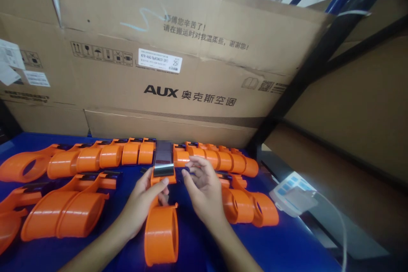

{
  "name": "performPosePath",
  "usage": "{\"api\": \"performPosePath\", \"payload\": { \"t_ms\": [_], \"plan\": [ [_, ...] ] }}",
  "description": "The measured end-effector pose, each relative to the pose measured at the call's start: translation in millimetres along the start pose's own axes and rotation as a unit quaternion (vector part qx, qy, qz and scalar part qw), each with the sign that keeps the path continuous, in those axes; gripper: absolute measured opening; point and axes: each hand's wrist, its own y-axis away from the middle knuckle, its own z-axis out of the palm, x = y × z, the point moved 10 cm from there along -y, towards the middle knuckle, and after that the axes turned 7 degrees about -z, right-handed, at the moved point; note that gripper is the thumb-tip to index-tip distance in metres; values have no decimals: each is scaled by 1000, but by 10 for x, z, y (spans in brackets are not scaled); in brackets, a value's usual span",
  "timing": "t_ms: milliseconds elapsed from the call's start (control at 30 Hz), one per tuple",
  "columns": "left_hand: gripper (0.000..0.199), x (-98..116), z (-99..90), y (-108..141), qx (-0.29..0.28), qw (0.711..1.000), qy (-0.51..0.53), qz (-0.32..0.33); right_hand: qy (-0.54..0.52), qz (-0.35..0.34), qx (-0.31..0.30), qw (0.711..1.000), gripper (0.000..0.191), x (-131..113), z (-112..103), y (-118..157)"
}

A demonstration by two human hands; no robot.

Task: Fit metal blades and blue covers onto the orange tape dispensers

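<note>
Near the middle, my left hand (148,197) is closed on an orange holder (161,233), its thumb on the flat upper part and its round cup hanging toward me. A dark flat piece with a black and silver edge (164,170) lies at the holder's top end. My right hand (204,189) is raised just right of that piece, thumb and fingers apart, with nothing visible between them. Behind both hands runs a row of similar orange holders (110,156).
More orange holders stand at the left (65,214) and right (247,208) on the blue surface (127,257). A large cardboard sheet (191,72) rises behind. At the right are a black frame post (287,89) and a white plastic box (293,195) with a cable.
</note>
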Motion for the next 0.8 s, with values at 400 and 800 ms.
{"api": "performPosePath", "payload": {
  "t_ms": [400,800],
  "plan": [
    [32,75,-10,2,13,999,-23,27,20,36,-17,999,21,152,82,63],
    [28,283,62,81,25,996,-57,71,165,-58,-108,979,9,-41,182,123]
  ]
}}
